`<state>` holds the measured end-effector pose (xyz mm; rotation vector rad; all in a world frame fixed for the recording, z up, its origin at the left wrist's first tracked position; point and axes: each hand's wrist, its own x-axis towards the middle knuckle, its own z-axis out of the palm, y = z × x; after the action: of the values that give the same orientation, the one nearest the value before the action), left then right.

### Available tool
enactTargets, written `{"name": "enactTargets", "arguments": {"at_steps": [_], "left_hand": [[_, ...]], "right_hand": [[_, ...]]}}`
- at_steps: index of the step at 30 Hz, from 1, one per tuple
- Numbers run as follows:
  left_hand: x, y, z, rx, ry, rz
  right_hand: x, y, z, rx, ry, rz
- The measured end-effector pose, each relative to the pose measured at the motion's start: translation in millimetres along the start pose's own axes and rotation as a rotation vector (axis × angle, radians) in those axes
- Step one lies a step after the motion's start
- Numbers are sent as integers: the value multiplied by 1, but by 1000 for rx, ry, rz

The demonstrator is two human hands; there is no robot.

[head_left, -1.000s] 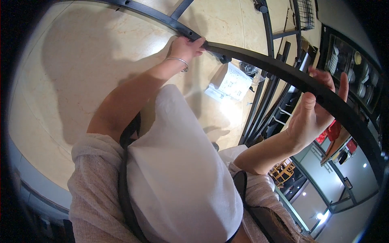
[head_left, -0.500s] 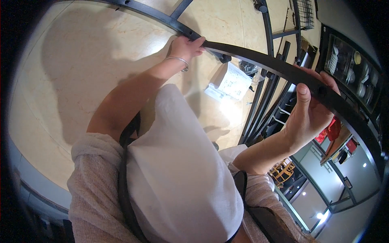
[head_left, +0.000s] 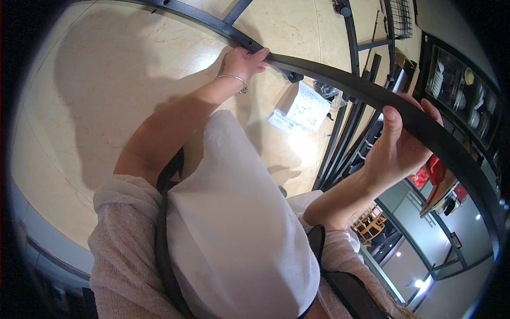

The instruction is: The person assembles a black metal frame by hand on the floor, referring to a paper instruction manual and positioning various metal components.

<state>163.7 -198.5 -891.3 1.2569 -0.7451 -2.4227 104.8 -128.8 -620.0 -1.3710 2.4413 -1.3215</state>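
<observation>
A long black metal tube (head_left: 345,81) runs from the upper middle toward the right edge, bowed by the lens. My left hand (head_left: 244,64), with a silver bangle at the wrist, is closed around its near-left end. There the tube meets a black frame bar (head_left: 199,20) that has a short crosspiece. Further along, my right hand (head_left: 399,139) grips the same tube, thumb on the near side and the other fingers behind it. The exact fit of the joint is hidden by my left fingers.
On the beige tiled floor (head_left: 122,101) lie a printed sheet (head_left: 307,109) and a dark plastic bag (head_left: 325,89). Several black tubes (head_left: 353,125) lie to the right, near a wire basket (head_left: 399,18). A glass-fronted cabinet (head_left: 462,90) and a wooden chair (head_left: 370,223) stand beyond.
The tube has turned about its length, so the hole that showed near my right hand is out of sight. My right hand has shifted slightly left; my left hand stays put.
</observation>
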Motion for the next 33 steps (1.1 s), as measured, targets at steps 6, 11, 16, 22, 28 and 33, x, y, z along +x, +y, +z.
{"name": "enactTargets", "arguments": {"at_steps": [6, 11, 16, 22, 28, 33], "left_hand": [[-3, 4, 2, -25, -9, -25], [-1, 3, 5, -19, -25, -10], [-5, 7, 1, -61, -35, 34], [-4, 8, 1, -53, -8, -47], [-4, 6, 0, -8, -29, 12], [-2, 1, 3, 16, -7, -13]], "right_hand": [[4, 0, 3, 216, 101, 19], [4, -1, -3, 238, 17, 57], [2, 12, -5, 48, 201, -20], [8, 5, 8, 247, 43, -17], [8, -2, 20, 99, 180, -12], [11, 0, 10, 213, 14, 17]]}}
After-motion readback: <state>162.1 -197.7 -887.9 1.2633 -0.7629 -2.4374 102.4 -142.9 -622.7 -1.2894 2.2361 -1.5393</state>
